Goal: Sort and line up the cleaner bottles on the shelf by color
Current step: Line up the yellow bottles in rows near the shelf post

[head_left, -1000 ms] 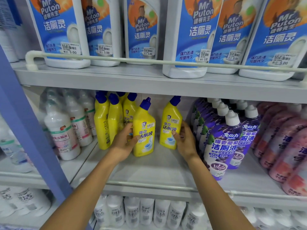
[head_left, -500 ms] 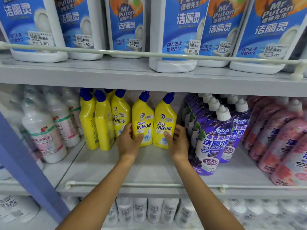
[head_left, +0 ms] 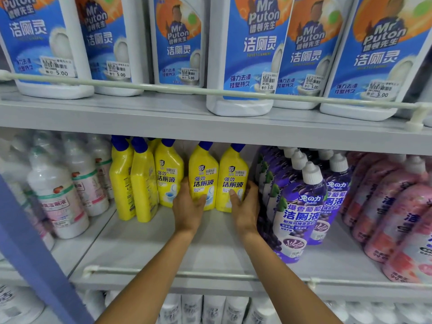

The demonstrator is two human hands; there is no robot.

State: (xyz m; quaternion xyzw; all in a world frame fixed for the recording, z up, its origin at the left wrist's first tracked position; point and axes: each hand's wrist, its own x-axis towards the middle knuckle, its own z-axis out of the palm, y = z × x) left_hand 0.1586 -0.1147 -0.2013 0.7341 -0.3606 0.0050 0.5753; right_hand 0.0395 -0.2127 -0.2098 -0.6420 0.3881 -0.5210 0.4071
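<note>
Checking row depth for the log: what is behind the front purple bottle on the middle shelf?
More purple bottles queue behind the front purple bottle; their white caps show. Most of their bodies and the row's far end are hidden.

Gripping two upright, touching bottles on the shelf (head_left: 149, 249): left hand (head_left: 188, 213) around the left yellow bottle (head_left: 203, 167), right hand (head_left: 246, 211) around the right yellow bottle (head_left: 233, 169). Purple bottles (head_left: 301, 206) at three o'clock, more yellow bottles (head_left: 142, 183) at nine, white jugs (head_left: 252, 54) at twelve.
</note>
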